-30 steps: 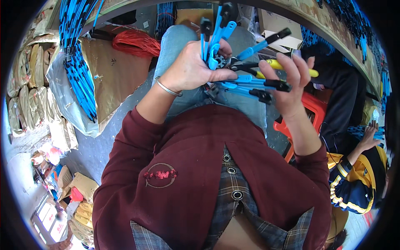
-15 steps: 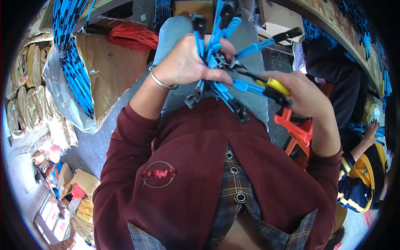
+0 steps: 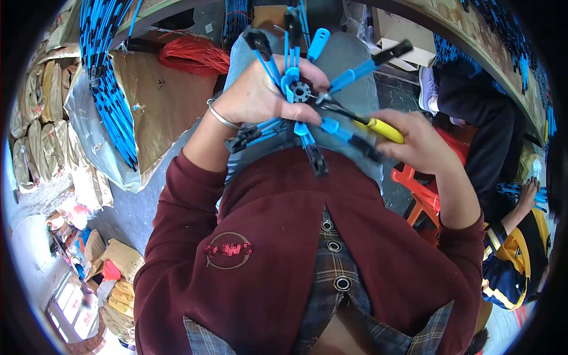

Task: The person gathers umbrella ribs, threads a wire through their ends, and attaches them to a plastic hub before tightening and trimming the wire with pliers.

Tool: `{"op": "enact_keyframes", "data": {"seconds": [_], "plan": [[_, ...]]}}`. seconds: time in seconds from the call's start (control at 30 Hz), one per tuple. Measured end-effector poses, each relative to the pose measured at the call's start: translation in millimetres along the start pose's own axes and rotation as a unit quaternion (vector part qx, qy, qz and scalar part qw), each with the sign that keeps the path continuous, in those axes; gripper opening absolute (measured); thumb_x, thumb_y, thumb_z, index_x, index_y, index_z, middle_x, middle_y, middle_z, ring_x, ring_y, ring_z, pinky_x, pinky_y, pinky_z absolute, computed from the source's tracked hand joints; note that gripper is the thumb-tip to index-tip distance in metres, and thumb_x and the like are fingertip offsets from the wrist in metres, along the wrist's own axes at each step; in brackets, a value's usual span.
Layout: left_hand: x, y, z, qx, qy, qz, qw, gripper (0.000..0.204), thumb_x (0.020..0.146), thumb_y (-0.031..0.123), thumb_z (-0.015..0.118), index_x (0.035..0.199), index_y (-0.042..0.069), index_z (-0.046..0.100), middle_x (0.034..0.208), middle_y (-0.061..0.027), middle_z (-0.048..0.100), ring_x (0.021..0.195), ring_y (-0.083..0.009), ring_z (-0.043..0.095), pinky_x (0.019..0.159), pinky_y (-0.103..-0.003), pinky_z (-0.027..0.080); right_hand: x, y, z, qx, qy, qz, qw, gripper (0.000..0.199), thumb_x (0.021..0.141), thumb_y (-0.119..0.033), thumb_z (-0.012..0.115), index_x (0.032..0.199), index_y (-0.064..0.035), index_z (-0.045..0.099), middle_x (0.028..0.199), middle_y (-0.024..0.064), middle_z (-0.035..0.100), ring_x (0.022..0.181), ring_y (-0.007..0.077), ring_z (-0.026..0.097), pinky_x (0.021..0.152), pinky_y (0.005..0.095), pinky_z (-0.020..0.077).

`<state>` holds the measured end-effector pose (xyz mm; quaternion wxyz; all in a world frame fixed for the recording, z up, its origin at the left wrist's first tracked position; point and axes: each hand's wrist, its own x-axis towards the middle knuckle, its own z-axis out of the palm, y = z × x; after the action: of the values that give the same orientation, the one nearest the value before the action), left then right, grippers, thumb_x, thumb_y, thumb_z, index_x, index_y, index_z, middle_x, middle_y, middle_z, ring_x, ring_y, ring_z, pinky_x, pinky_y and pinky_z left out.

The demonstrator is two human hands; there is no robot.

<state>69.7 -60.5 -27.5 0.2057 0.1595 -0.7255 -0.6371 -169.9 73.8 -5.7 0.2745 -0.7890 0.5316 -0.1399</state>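
My left hand [image 3: 263,97] grips what looks like an umbrella frame [image 3: 300,92] over my lap, fingers and thumb closed around its round slotted black hub. Flat blue ribs with black end joints fan out from the hub on all sides. Closed on the yellow handles of a pair of pliers [image 3: 386,131], my right hand [image 3: 423,142] holds the tool from the right. The jaws reach the hub's right edge, close to my left thumb. Whether they pinch a wire or a rib end there cannot be made out.
On the left a bundle of blue ribs [image 3: 115,118] lies beside brown wrapping [image 3: 171,92] and red strands [image 3: 195,55]. More ribs lie along the wooden bench [image 3: 500,65] at the upper right. A red stool [image 3: 417,189] and another person's hand [image 3: 525,195] are to the right.
The umbrella frame has turned in my left hand, its ribs now pointing differently. The pliers and my right hand have shifted slightly, staying at the hub's right side.
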Motion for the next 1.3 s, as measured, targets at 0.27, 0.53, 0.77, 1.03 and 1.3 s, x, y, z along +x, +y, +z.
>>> {"op": "enact_keyframes", "data": {"seconds": [0.27, 0.53, 0.77, 1.03, 1.3], "plan": [[4, -5, -8, 0.021, -0.059, 0.037, 0.997, 0.034, 0.06, 0.009, 0.08, 0.088, 0.002, 0.063, 0.084, -0.0031, 0.062, 0.077, -0.0119, 0.058, 0.069, -0.024, 0.046, 8, 17, 24, 0.674, -0.415, 0.177, 0.586, 0.061, 0.066, 0.005, 0.062, 0.121, 0.0007, 0.036, 0.088, 0.0115, 0.061, 0.086, 0.0259, 0.059, 0.074, 0.0319, 0.0468], [2, 1, -4, 0.037, -0.031, 0.027, 0.998, 0.034, 0.06, 0.009, 0.081, 0.088, 0.003, 0.063, 0.083, -0.0038, 0.062, 0.076, -0.0116, 0.057, 0.068, -0.024, 0.045, 3, 13, 3, 0.317, -0.197, 0.215, 0.903, 0.075, 0.057, -0.005, 0.075, 0.122, -0.0002, 0.038, 0.094, 0.009, 0.058, 0.086, 0.0179, 0.056, 0.075, 0.0273, 0.044], [2, -5, -3, 0.02, -0.033, 0.038, 0.999, 0.034, 0.06, 0.011, 0.081, 0.088, 0.004, 0.063, 0.081, -0.0025, 0.06, 0.074, -0.0105, 0.056, 0.067, -0.024, 0.045, -1, 20, 29, 0.482, -0.221, 0.104, 0.841, 0.073, 0.066, 0.003, 0.06, 0.131, -0.001, 0.027, 0.109, 0.0145, 0.051, 0.097, 0.0227, 0.055, 0.081, 0.0342, 0.0453], [-5, -2, 9, 0.022, -0.008, 0.028, 0.999, 0.03, 0.061, 0.01, 0.081, 0.083, 0.005, 0.06, 0.078, -0.0006, 0.059, 0.072, -0.01, 0.055, 0.064, -0.023, 0.045, -3, -8, -8, 0.131, -0.113, 0.067, 0.983, 0.065, 0.072, 0.002, 0.059, 0.131, -0.0028, 0.031, 0.115, 0.0179, 0.047, 0.104, 0.0326, 0.048, 0.088, 0.0356, 0.0397], [-3, -4, 4, 0.031, -0.009, 0.06, 0.998, 0.029, 0.062, 0.01, 0.08, 0.083, 0.005, 0.06, 0.078, -0.0007, 0.059, 0.071, -0.0103, 0.056, 0.063, -0.024, 0.046, -3, 0, 47, 0.106, 0.097, -0.016, 0.989, 0.052, 0.068, 0.003, 0.06, 0.118, -0.0034, 0.048, 0.091, 0.0172, 0.057, 0.08, 0.0371, 0.058, 0.072, 0.0393, 0.047]]}}
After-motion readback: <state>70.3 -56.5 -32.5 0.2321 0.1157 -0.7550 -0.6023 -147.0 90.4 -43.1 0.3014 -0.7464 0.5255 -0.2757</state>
